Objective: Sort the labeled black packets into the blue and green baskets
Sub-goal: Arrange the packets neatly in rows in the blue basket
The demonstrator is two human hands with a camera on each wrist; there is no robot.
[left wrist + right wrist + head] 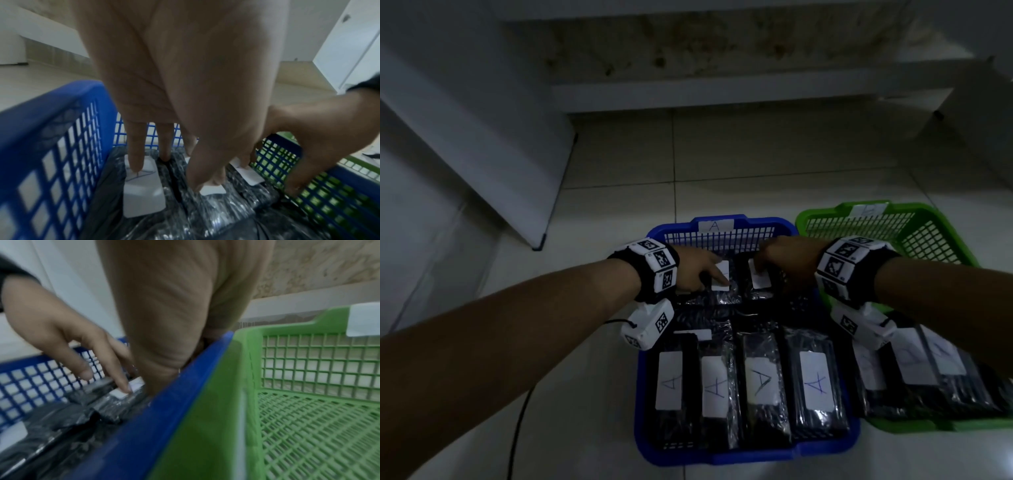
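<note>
The blue basket [743,457], tagged "A" on its far rim, holds several black packets [760,383] with white "A" labels. Both hands reach into its far half. My left hand [709,270] has straight fingers [134,159] pressing on the labels of two far packets [144,196]. My right hand [770,262] arches over the neighbouring packet [760,291], fingers on its label and thumb [294,186] at its right side by the basket wall. The green basket [825,214] stands to the right with up to 3 labelled packets [914,370] in its near half.
The baskets sit side by side on a pale tiled floor [756,164]. A white panel [482,137] leans at the left, and a step ledge [722,89] runs along the back. A black cable [520,428] trails from my left wrist.
</note>
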